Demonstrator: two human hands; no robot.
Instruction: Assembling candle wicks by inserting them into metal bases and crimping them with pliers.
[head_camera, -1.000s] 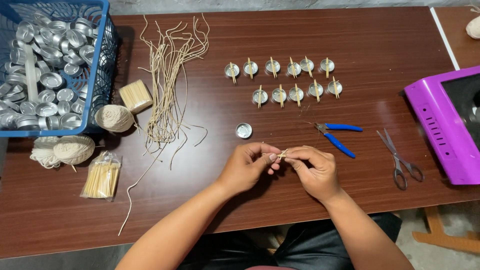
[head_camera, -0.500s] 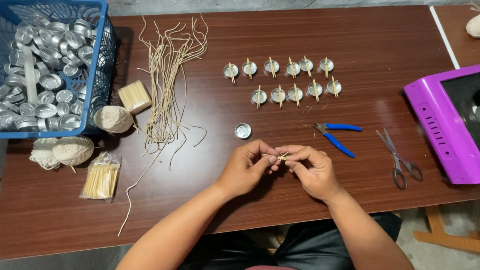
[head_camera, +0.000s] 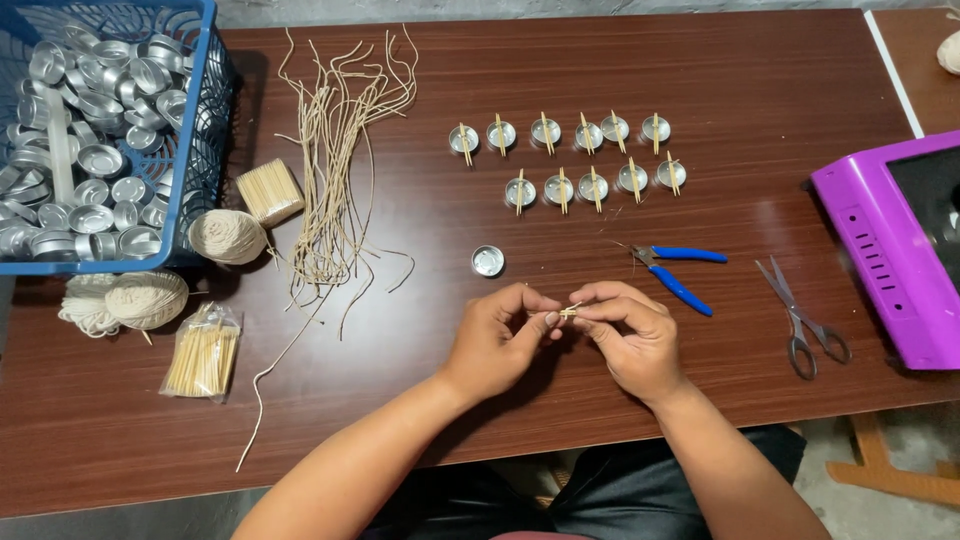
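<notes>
Clear plastic bag of pale wooden sticks (head_camera: 202, 352), flat and oblong, lying on the table well to the left of the left hand (head_camera: 495, 340), just below a ball of cream yarn; second bundle of the same sticks (head_camera: 268, 191), squarish, up and to the left of both hands, wrapping cannot be told; dark screen (head_camera: 928, 200) set in a purple casing, far right of the right hand (head_camera: 630, 335), partly cut by the frame edge.

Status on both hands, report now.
Left hand and right hand pinch one small stick between fingertips, above table. Empty metal cup just beyond. Nothing between.
</notes>
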